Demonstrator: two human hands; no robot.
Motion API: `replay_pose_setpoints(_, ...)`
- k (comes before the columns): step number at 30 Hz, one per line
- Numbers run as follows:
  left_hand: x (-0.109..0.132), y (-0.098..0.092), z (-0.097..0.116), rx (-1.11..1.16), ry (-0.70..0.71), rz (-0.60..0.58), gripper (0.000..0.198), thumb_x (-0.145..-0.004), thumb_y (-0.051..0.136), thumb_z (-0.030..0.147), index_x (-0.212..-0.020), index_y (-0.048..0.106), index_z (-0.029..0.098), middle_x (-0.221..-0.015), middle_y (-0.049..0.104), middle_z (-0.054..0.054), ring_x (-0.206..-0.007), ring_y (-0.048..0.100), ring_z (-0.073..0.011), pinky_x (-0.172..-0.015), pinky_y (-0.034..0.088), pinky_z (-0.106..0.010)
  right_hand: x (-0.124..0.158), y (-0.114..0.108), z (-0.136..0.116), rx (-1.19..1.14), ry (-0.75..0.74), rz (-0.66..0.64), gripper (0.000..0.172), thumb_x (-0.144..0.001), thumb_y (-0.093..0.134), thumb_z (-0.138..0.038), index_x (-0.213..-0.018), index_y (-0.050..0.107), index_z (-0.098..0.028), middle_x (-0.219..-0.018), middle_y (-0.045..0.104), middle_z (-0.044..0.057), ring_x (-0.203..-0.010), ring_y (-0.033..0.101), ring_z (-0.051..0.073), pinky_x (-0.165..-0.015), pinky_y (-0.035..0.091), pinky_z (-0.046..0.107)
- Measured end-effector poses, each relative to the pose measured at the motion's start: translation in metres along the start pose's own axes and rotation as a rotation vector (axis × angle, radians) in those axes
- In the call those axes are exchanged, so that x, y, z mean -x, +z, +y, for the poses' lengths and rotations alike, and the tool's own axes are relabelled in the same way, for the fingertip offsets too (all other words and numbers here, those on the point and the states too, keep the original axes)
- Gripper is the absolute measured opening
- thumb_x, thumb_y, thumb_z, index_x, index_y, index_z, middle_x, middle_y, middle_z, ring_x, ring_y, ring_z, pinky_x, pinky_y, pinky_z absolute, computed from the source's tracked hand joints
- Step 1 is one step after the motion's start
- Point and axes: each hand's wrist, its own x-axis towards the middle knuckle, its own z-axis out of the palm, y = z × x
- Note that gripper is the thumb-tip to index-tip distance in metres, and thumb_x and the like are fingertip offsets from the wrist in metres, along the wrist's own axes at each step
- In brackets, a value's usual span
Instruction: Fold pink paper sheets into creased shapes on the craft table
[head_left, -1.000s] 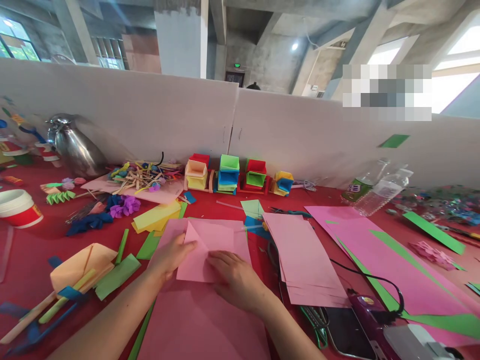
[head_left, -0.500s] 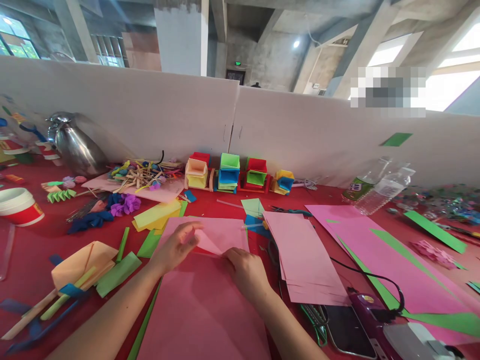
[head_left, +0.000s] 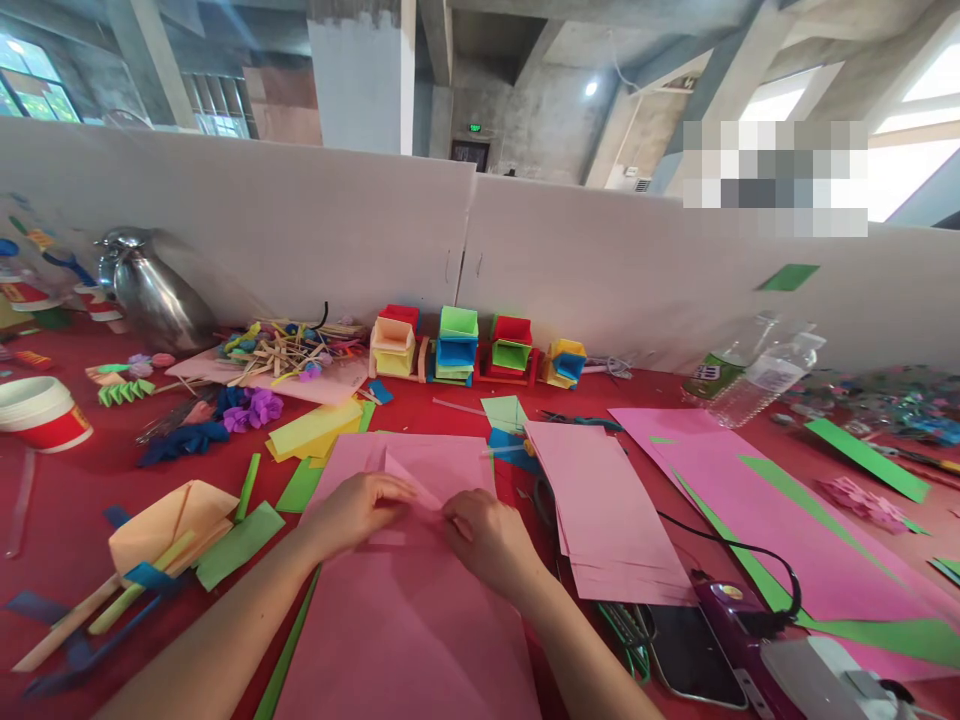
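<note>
A small piece of pink paper (head_left: pixel 401 468) with a slanting folded flap lies between my hands, on top of larger pink sheets (head_left: pixel 412 620). My left hand (head_left: pixel 364 512) is closed at the flap's left side, its fingers pressed together over the paper. On the right, my right hand (head_left: pixel 484 535) pinches the paper's right corner between thumb and fingers. The fingertips of both hands partly cover the fold. Right of my right hand rests a stack of pink paper (head_left: pixel 611 520).
Folded paper boxes (head_left: pixel 456 345) stand in a row at the white partition (head_left: pixel 300 220). An orange paper piece with sticks (head_left: pixel 172 525) lies left. A phone (head_left: pixel 697 655), a power strip (head_left: pixel 750 630), bottles (head_left: pixel 765 375), a paper cup (head_left: pixel 45 415) and a metal jug (head_left: pixel 154 290) surround the work.
My left hand has moved slightly right and down, and its raised, parted fingers have come down onto the pink flap. My right hand stays almost in place.
</note>
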Motion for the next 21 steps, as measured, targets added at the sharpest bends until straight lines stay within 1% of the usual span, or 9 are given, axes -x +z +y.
replay_pose_setpoints(3,0.001,0.003,0.004,-0.123,0.180,0.054,0.019,-0.075,0.055,0.025,-0.086,0.071,0.026,-0.098,0.068,-0.003,-0.096,0.059,-0.0216,-0.090,0.039,-0.030,0.003,-0.012,-0.007,0.049,-0.101,0.084,0.021,-0.077,0.044,-0.014,-0.088,0.061,-0.018,-0.090,0.066,0.005,-0.084,0.056,0.016,-0.068,0.039,0.024)
replay_pose_setpoints(5,0.007,0.003,0.008,-0.128,0.217,0.083,0.023,-0.078,0.052,0.023,-0.092,0.070,0.025,-0.102,0.066,-0.004,-0.098,0.058,-0.0214,-0.089,0.040,-0.031,0.007,-0.023,-0.009,0.083,-0.119,0.032,0.025,-0.075,0.046,-0.015,-0.096,0.060,-0.019,-0.093,0.066,0.005,-0.085,0.057,0.018,-0.070,0.039,0.026)
replay_pose_setpoints(6,0.012,0.002,0.008,-0.132,0.213,0.040,0.024,-0.078,0.051,0.021,-0.093,0.069,0.025,-0.103,0.066,-0.004,-0.098,0.058,-0.0213,-0.088,0.040,-0.031,0.010,-0.027,-0.009,0.100,-0.127,-0.034,0.029,-0.074,0.047,-0.013,-0.098,0.060,-0.020,-0.094,0.066,0.005,-0.085,0.058,0.018,-0.070,0.039,0.027)
replay_pose_setpoints(9,0.027,-0.001,0.008,-0.219,0.156,-0.213,0.031,-0.074,0.049,0.011,-0.089,0.070,0.027,-0.102,0.066,-0.002,-0.097,0.059,-0.0203,-0.086,0.042,-0.030,0.019,-0.035,-0.005,0.125,-0.174,-0.253,0.035,-0.070,0.044,-0.006,-0.093,0.064,-0.022,-0.089,0.068,0.003,-0.081,0.060,0.018,-0.068,0.040,0.026)
replay_pose_setpoints(12,0.038,-0.001,0.005,-0.357,0.150,-0.366,0.030,-0.072,0.052,0.010,-0.086,0.070,0.029,-0.102,0.066,-0.001,-0.096,0.059,-0.0211,-0.083,0.042,-0.029,0.026,-0.033,-0.002,0.068,-0.212,-0.339,0.030,-0.070,0.043,-0.008,-0.080,0.067,-0.022,-0.080,0.069,0.004,-0.077,0.060,0.017,-0.065,0.040,0.024)
replay_pose_setpoints(14,0.039,0.001,0.003,-0.413,0.183,-0.356,0.026,-0.071,0.057,0.014,-0.087,0.070,0.029,-0.101,0.066,-0.002,-0.096,0.058,-0.0223,-0.083,0.041,-0.030,0.027,-0.029,0.000,-0.028,-0.194,-0.339,0.027,-0.071,0.043,-0.011,-0.073,0.067,-0.022,-0.075,0.068,0.004,-0.073,0.060,0.016,-0.064,0.040,0.023)
replay_pose_setpoints(17,0.038,0.005,0.001,-0.425,0.188,-0.275,0.022,-0.073,0.057,0.019,-0.090,0.068,0.027,-0.098,0.067,-0.002,-0.094,0.058,-0.0208,-0.081,0.041,-0.028,0.027,-0.026,0.003,-0.208,-0.099,-0.320,0.026,-0.072,0.042,-0.015,-0.074,0.067,-0.022,-0.073,0.068,0.003,-0.069,0.059,0.015,-0.064,0.040,0.023)
replay_pose_setpoints(19,0.038,0.005,-0.001,-0.397,0.153,-0.265,0.019,-0.077,0.053,0.021,-0.087,0.069,0.025,-0.097,0.066,-0.002,-0.092,0.058,-0.0185,-0.080,0.042,-0.025,0.026,-0.027,0.006,-0.311,-0.067,-0.338,0.023,-0.070,0.048,-0.018,-0.082,0.067,-0.021,-0.081,0.068,0.003,-0.074,0.059,0.015,-0.067,0.041,0.023)
replay_pose_setpoints(21,0.040,0.004,-0.002,-0.361,0.083,-0.273,0.019,-0.079,0.051,0.025,-0.081,0.069,0.021,-0.094,0.067,-0.002,-0.088,0.059,-0.0173,-0.077,0.043,-0.023,0.026,-0.029,0.007,-0.388,-0.058,-0.365,0.028,-0.064,0.057,-0.020,-0.091,0.065,-0.019,-0.091,0.066,0.004,-0.082,0.058,0.017,-0.072,0.041,0.023)
